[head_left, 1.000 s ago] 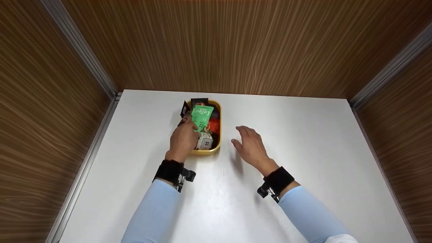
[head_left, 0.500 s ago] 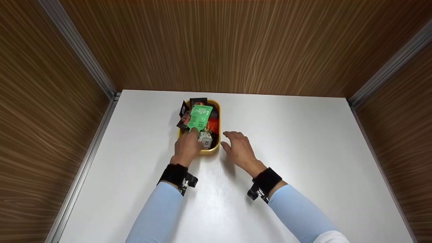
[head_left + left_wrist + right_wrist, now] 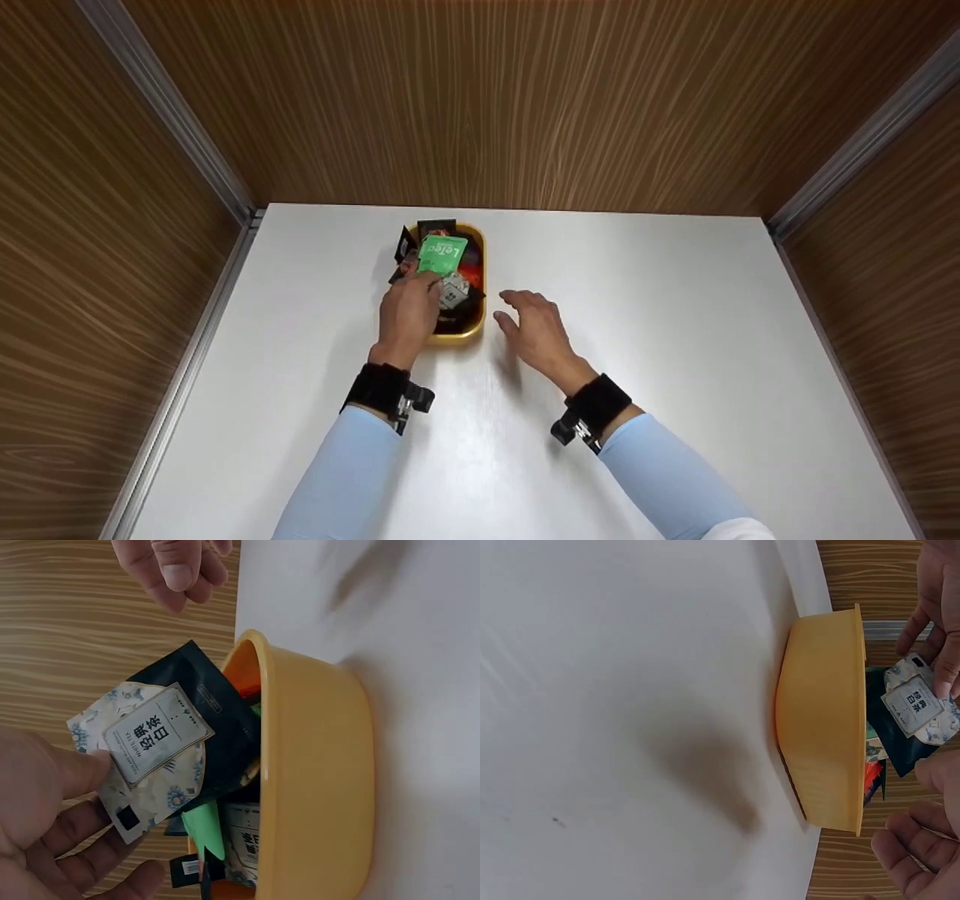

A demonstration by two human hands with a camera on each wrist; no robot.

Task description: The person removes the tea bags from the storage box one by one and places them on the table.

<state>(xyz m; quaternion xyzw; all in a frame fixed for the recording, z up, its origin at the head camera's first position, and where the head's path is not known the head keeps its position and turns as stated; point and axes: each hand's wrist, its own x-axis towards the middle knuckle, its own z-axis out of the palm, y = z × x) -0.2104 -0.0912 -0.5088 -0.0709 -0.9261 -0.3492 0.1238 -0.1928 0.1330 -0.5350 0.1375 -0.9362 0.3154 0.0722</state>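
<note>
My left hand (image 3: 407,313) is over the near left part of a yellow plastic box (image 3: 322,772). Between thumb and fingers it pinches a tea bag packet (image 3: 154,736), dark green with a white floral label reading "WHITE TEA", tilted above the box's opening. In the head view its fingertips are partly hidden behind the hand. A green LeTea packet (image 3: 441,253) lies on top of the other packets, just beyond the left fingers. My right hand (image 3: 538,330) hovers beside the box's right wall, its fingers loosely bent and holding nothing.
Inside the box are a red packet (image 3: 472,275) and several dark ones; a black packet (image 3: 405,244) sticks up over the left rim. The box stands on a white table (image 3: 637,300) near its back edge. Wood-grain panels (image 3: 480,105) enclose the back and sides.
My left hand now pinches the white tea packet, which has risen and turned from its place at the box's near end. The right hand came left toward the box, then stayed.
</note>
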